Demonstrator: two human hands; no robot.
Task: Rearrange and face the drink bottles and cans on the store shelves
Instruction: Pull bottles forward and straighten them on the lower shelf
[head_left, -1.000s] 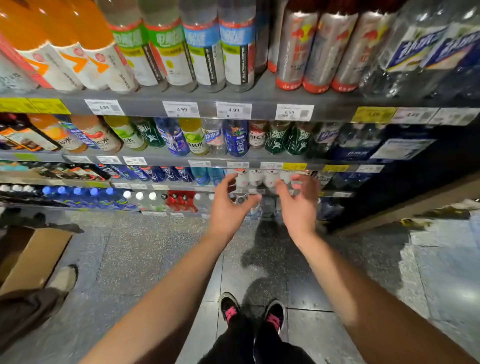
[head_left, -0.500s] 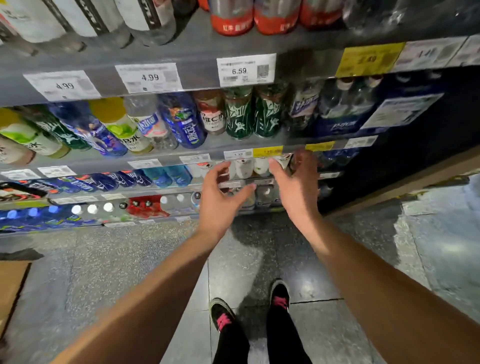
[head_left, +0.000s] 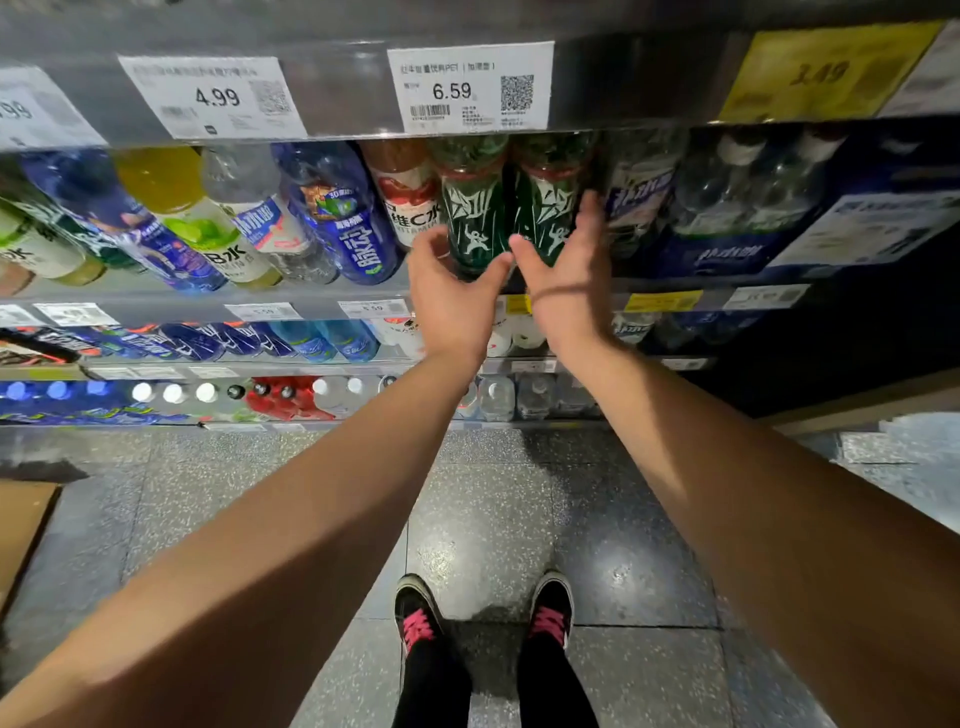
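Yellow drink filled a clear bottle (head_left: 171, 192) at left. The left hand (head_left: 452, 296) cupped the first green bottle (head_left: 475, 208), fingers spread wide; the right hand (head_left: 566, 275) lay open against the second green bottle (head_left: 545, 202), both on the second shelf (head_left: 156, 301).

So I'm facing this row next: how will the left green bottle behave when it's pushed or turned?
The left green bottle looks full and tall, so probably heavy and apt to tip if pushed high up. Its glossy label may be slippery. The right green bottle stands close beside it, so turning may rub it. Both hands reach for them.
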